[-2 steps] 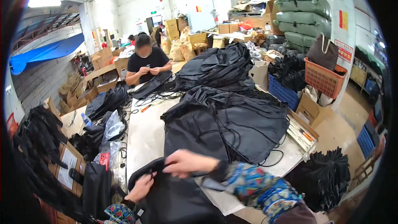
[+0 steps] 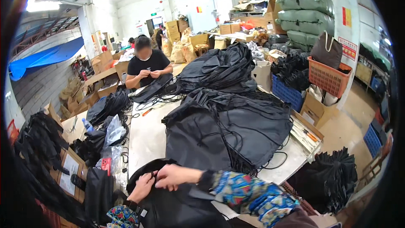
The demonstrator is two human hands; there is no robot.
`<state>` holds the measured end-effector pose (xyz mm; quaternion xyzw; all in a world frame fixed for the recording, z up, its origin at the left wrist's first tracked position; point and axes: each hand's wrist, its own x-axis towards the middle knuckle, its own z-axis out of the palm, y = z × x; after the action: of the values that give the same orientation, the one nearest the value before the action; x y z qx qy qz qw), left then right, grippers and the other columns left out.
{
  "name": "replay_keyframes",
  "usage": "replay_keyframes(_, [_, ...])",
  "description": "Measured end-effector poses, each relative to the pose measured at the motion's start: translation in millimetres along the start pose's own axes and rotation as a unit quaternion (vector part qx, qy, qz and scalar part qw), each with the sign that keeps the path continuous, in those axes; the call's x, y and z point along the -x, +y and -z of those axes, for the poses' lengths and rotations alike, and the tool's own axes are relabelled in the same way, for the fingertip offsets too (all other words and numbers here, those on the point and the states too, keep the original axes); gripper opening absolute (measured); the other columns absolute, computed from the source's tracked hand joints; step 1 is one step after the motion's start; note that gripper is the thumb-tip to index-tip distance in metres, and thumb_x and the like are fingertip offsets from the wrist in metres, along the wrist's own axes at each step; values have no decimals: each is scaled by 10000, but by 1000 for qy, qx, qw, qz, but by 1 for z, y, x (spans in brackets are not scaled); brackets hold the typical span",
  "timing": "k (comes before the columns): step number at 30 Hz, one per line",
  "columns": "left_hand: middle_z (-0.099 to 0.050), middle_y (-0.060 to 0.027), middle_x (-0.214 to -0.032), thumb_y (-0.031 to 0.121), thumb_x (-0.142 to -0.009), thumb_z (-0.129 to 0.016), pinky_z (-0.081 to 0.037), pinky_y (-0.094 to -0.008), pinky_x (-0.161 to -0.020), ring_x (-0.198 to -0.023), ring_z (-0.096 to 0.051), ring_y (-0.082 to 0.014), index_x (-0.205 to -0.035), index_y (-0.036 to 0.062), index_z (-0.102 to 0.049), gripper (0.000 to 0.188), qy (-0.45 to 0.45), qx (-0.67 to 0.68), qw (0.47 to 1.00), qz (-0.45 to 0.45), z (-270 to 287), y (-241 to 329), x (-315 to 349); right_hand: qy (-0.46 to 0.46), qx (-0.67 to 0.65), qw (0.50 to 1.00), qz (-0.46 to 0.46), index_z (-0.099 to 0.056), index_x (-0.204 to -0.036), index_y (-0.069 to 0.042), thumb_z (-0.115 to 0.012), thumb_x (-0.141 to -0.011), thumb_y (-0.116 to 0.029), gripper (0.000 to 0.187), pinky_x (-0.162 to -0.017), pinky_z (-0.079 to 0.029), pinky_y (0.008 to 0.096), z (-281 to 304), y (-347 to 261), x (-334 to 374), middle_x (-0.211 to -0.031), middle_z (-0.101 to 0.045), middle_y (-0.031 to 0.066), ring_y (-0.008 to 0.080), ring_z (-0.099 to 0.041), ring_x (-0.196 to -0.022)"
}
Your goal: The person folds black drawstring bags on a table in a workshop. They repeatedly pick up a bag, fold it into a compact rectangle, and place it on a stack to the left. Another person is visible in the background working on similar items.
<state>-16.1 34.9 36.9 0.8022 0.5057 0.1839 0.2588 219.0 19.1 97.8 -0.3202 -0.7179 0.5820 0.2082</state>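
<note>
while left hand [image 2: 142, 188] and right hand [image 2: 173, 176] touch black cloth [image 2: 177, 207], tabletop [image 2: 145, 145] borders it.

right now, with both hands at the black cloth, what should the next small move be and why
Perhaps steady the black cloth with the left hand and ease its curled upper edge flatter with the right hand: the left pinches the cloth, and the right's fingertips are close beside it.
</note>
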Motion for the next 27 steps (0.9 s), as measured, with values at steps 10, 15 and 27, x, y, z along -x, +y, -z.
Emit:
replay_keyframes(10, [-563, -192, -989, 350, -723, -798, -457, -425, -855, -947, -553, -354, -945, 6, -633, 442, 78, -130, 980, 128, -14, 8, 128, -33, 333, 942, -28, -609, -923, -34, -722, -764, -480, 487, -726, -506, 439, -34, 71, 17, -903, -647, 162, 351, -635, -891])
replay_keyframes(15, [-568, -146, -858, 65, -814, -629, -478, -418, -747, -856, -572, -350, -835, 32, -598, 50, 161, -26, 985, -47, -57, 12, 74, 117, 377, 917, 63, -619, -885, -78, -682, -804, -350, 290, -731, -510, 440, -52, 85, 0, -884, -632, 129, 328, -633, -871])
replay_keyframes(27, [-529, -200, -1299, 306, -811, -714, -430, -434, -994, -1203, -514, -354, -1164, -34, -576, 509, 77, -151, 983, -68, -36, 22, 143, 119, 421, 882, 173, -625, -1088, -16, -643, -860, -160, 271, -888, -464, 376, -19, 85, 49, -1075, -601, 140, 307, -553, -1030])
